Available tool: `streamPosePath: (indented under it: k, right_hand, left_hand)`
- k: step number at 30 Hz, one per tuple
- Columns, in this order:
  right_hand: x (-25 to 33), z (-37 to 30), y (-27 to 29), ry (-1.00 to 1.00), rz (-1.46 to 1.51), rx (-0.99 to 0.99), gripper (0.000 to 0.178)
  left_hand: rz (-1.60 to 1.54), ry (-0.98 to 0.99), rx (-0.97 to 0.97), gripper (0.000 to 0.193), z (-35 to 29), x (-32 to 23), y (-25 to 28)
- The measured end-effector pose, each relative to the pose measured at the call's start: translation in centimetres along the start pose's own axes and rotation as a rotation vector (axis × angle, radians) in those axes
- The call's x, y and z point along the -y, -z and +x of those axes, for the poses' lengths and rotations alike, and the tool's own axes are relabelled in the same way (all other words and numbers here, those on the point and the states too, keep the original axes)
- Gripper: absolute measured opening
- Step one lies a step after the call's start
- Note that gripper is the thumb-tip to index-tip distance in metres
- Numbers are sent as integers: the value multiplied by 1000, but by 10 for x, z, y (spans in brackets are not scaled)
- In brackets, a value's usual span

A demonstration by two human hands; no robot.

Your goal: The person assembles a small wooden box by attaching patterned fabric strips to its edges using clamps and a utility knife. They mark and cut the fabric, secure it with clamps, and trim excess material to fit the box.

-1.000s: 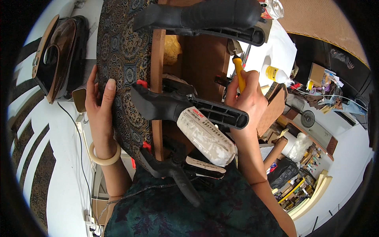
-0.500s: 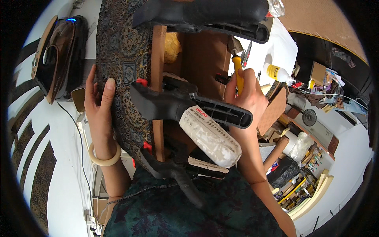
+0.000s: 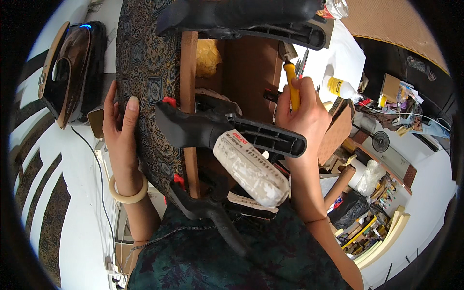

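In my right hand (image 3: 304,113) is a scraper (image 3: 292,82), held by its yellow handle; its metal blade points away from me, by the far right edge of an open brown box (image 3: 251,72). My left hand (image 3: 121,121), fingers extended and thumb apart, lies against the dark patterned fabric (image 3: 145,63) covering the box's left side. Black plastic clamps with red tips sit across the wooden strip (image 3: 189,72) there; the middle clamp (image 3: 193,123) is nearest my right wrist. Beside that clamp slants a whitish, stained, printed block-like piece (image 3: 253,169).
Yellow crumpled material (image 3: 208,58) is inside the box. A black appliance with a blue light (image 3: 82,72) stands at left. On the white surface at right lies a white bottle with a yellow label (image 3: 340,88). A small fan (image 3: 380,141) and cluttered shelves are farther right.
The clamps and the printed whitish piece have shifted slightly left. My right hand still grips the scraper, in nearly the same place; my left hand has barely moved.
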State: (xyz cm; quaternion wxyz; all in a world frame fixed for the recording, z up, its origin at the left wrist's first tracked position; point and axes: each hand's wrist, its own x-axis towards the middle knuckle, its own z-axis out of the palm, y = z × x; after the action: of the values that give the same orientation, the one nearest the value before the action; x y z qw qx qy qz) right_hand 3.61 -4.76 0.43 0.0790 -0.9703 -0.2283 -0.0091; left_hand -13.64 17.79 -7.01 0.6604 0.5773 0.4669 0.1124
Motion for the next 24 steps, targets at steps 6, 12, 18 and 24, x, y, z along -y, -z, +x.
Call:
streamPosePath:
  k: [6,12,18,24]
  right_hand:
    - [1,2,-1,20,14,-22,9]
    - [-2,-8,3,16,54,-17,9]
    - [1,-6,2,-10,39,10,11]
    - [3,9,1,4,18,-11,11]
  left_hand:
    - [-1,-17,-15,76,2,3,1]
    - [-22,24,-11,75,0,-1,-1]
    - [3,21,-26,73,0,0,-1]
    - [-2,3,-11,73,1,2,0]
